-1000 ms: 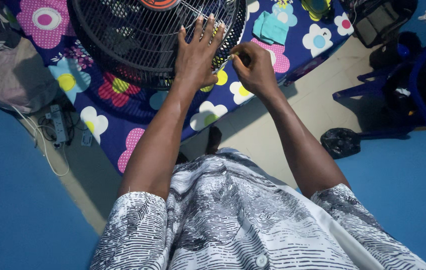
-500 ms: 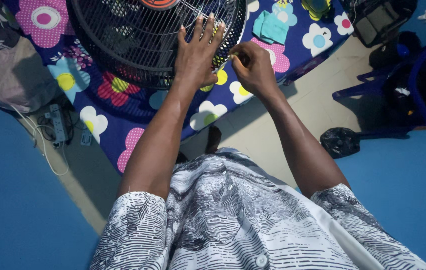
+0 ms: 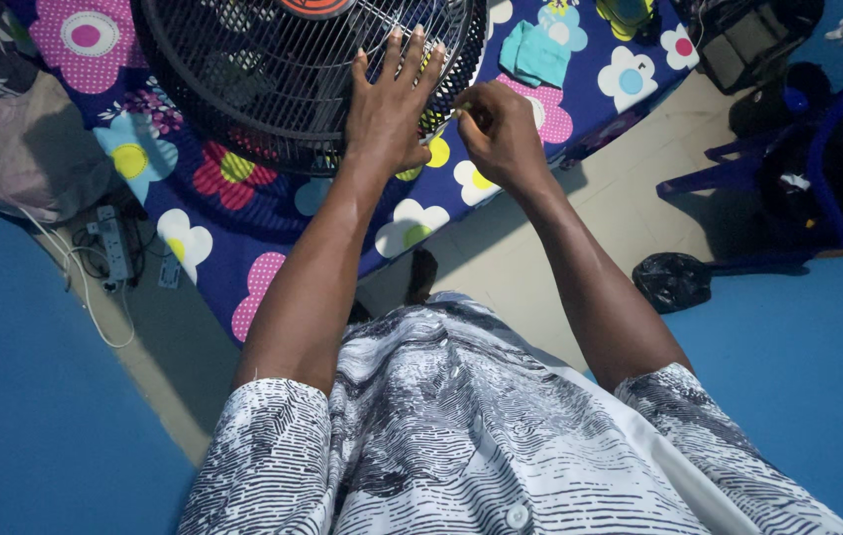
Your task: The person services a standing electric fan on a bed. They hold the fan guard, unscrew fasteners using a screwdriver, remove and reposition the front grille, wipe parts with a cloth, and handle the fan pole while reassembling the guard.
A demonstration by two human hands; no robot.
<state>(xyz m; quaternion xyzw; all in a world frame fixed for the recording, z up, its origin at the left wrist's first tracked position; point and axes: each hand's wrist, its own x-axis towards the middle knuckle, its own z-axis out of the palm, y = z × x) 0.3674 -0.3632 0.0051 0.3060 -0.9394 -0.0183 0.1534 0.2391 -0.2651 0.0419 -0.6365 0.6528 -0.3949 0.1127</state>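
Left hand (image 3: pixel 389 109) is flat with fingers spread on the black fan grille (image 3: pixel 273 79), which lies on the flowery cloth (image 3: pixel 243 198) at the far side. Right hand (image 3: pixel 501 134) is just right of it at the grille's rim, fingers curled tight around a thin tool (image 3: pixel 444 121). A power strip (image 3: pixel 114 248) sits on the floor to the left.

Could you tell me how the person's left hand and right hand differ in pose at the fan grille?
The left hand lies flat on the black fan grille, fingers spread; the right hand is curled. The left hand holds nothing, while the right hand pinches something thin at the rim, too small to identify. Both are at the grille's near right edge.
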